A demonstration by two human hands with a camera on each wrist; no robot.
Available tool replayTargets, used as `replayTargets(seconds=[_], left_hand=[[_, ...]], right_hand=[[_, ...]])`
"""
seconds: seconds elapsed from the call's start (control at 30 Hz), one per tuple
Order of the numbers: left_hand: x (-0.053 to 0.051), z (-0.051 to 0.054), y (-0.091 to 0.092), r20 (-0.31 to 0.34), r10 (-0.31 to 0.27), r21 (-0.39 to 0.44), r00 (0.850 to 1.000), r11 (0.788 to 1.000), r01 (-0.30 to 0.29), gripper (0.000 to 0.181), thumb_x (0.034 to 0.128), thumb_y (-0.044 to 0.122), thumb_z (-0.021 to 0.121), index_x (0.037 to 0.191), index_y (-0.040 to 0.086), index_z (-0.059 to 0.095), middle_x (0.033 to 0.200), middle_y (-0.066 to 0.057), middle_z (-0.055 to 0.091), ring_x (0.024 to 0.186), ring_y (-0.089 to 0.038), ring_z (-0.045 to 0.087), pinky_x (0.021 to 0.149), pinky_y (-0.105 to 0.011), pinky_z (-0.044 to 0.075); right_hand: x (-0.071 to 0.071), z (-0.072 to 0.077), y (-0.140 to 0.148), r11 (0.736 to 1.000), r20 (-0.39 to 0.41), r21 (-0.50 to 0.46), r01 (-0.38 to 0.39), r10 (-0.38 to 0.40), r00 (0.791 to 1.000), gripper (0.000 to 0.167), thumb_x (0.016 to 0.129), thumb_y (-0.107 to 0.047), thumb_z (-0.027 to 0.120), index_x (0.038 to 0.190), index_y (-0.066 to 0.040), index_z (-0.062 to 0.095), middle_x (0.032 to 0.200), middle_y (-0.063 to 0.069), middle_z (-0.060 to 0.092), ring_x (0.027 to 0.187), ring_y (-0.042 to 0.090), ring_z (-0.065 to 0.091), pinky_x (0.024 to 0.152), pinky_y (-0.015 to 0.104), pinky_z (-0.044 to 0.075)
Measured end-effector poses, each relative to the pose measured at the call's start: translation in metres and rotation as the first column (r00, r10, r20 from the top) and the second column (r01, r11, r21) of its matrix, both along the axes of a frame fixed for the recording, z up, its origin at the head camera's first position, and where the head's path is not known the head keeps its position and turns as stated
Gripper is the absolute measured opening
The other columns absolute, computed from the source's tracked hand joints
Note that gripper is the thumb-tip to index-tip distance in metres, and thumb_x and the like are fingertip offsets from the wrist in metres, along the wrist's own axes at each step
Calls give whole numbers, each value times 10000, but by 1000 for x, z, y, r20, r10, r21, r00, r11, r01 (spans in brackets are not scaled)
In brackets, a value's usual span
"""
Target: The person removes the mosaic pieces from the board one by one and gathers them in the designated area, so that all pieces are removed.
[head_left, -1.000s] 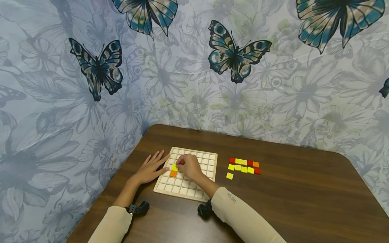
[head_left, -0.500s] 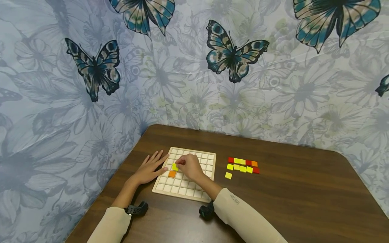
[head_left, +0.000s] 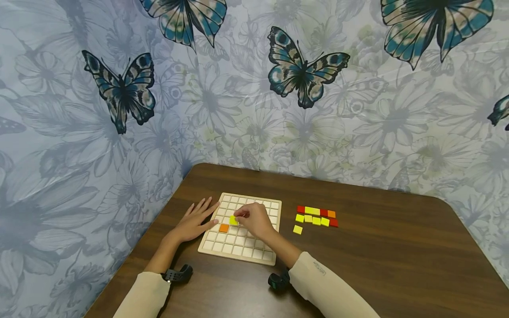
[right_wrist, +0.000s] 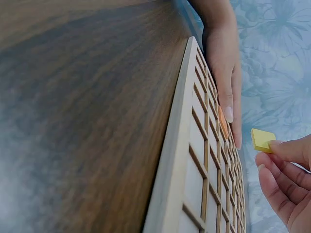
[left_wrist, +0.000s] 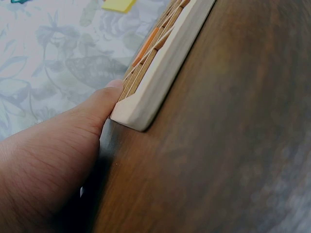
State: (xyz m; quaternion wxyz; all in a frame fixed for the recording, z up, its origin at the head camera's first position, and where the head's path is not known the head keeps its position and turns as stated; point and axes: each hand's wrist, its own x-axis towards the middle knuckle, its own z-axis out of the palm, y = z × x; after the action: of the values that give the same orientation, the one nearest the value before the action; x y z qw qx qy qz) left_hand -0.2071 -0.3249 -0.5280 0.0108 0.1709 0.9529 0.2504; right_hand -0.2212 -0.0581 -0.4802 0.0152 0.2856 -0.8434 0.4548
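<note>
A wooden grid board (head_left: 240, 251) with pale square cells lies on the table. One orange tile (head_left: 224, 228) sits in a cell near its left side. My right hand (head_left: 254, 218) pinches a yellow square tile (right_wrist: 262, 139) between thumb and finger; in the right wrist view the tile is held up off the board. My left hand (head_left: 195, 223) lies with fingers spread at the board's left edge, its thumb (left_wrist: 109, 97) touching the frame.
To the right of the board, loose yellow tiles (head_left: 316, 220), red tiles (head_left: 333, 223) and an orange tile (head_left: 331, 214) lie in rows on the brown table (head_left: 377, 247). Butterfly-patterned cloth (head_left: 238, 110) hangs behind the table.
My right hand has moved slightly right and lifted the yellow tile away from the spot just behind the orange tile. The left hand stays at the board's edge.
</note>
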Motion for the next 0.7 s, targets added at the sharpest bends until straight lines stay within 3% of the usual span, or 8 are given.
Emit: replayTargets(seconds=[0.7], left_hand=[[1, -2, -1, 0, -8, 9, 1000, 1000, 8, 711, 1040, 497, 518, 1630, 191, 264, 1687, -162, 129, 1548, -405, 55, 1193, -645, -40]], right_hand=[[13, 2, 39, 996, 55, -91, 21, -16, 998, 37, 893, -36, 773, 906, -34, 808, 806, 26, 760, 662, 107, 660, 575, 235, 529]])
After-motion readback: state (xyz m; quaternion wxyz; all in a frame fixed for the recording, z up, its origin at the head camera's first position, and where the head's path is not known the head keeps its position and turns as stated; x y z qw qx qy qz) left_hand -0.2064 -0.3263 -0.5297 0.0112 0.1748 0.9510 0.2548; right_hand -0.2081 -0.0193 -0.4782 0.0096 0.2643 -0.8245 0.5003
